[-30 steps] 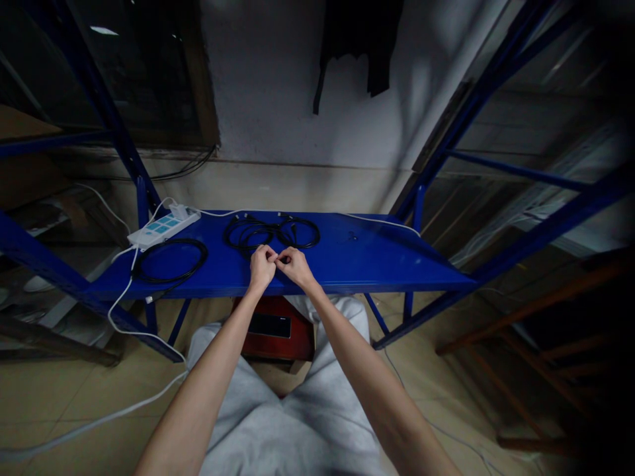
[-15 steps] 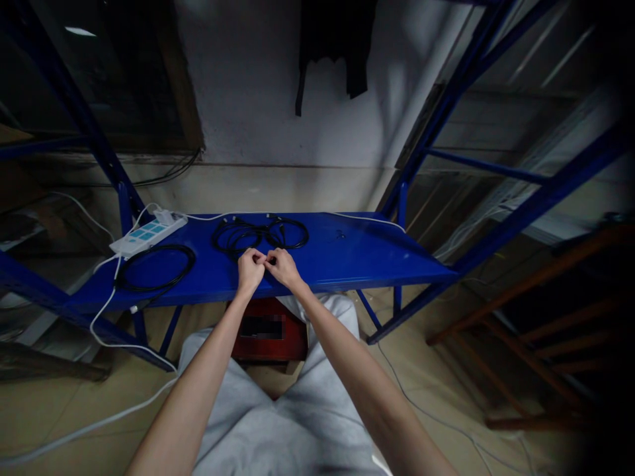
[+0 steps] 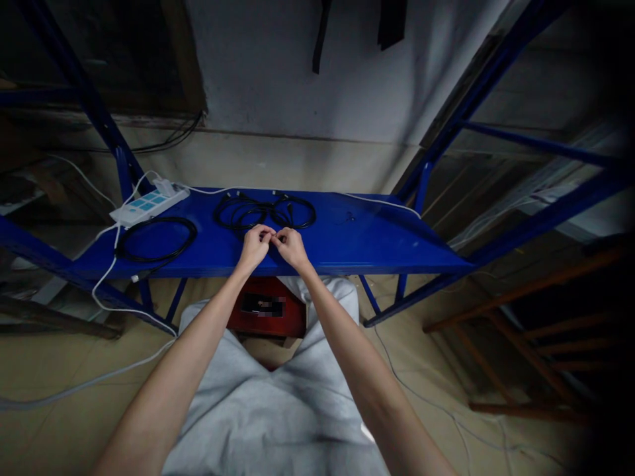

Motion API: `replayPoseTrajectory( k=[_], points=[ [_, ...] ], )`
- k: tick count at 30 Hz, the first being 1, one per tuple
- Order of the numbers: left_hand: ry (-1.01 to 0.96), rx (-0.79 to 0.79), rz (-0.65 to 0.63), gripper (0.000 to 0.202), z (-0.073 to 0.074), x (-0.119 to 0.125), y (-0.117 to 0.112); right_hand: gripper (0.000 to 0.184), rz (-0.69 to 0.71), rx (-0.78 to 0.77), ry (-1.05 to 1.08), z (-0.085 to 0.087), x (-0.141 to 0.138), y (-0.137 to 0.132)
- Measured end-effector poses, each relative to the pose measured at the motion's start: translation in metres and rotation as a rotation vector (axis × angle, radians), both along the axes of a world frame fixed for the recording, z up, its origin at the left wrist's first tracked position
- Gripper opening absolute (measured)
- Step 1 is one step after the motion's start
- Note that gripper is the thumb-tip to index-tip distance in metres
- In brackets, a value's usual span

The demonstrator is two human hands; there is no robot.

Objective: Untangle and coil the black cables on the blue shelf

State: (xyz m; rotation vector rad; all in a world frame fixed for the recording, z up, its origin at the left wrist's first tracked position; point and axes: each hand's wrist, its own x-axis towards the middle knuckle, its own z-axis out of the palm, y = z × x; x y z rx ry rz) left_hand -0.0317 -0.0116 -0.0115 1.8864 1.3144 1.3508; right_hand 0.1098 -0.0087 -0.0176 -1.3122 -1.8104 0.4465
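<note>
Above the front part of a blue metal shelf (image 3: 347, 248), my left hand (image 3: 256, 246) and my right hand (image 3: 290, 246) meet at the fingertips. Both are closed in a pinch, and what they hold is too small and dark to make out. Just behind them lie coiled black cables (image 3: 241, 213), with a second black loop (image 3: 300, 201) overlapping on the right and light-coloured plug ends at the back. Another black cable coil (image 3: 159, 256) rests at the shelf's left side, its pale connector (image 3: 135, 278) hanging at the front edge.
A white power strip (image 3: 149, 206) with blue sockets sits at the shelf's left end, its white cord running to the floor. Small dark bits (image 3: 350, 217) lie right of the coils. Under the shelf is a red stool (image 3: 292, 317) bearing a dark flat object. A wooden chair (image 3: 496, 350) stands right.
The view has tilted down and shifted slightly, so the shelf appears higher. My hands stay pinched together over the shelf, with a small shift of the fingers.
</note>
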Motion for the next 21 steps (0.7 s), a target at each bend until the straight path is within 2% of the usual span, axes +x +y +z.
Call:
replayPoseTrajectory(
  k=[3,10,21],
  points=[
    [0.042,0.017,-0.010,0.025,-0.0025,-0.0006,0.0013,0.013,0.008,-0.007,0.040,-0.0035,0.0004,0.0033],
    [0.118,0.055,0.067,0.015,-0.0085,0.0003,0.0024,0.012,-0.030,-0.015,0.078,-0.0048,-0.0012,0.0049],
    [0.193,0.029,0.130,0.013,-0.0019,0.0037,-0.0057,0.012,-0.072,0.040,0.103,-0.0074,0.0011,0.0080]
  ],
)
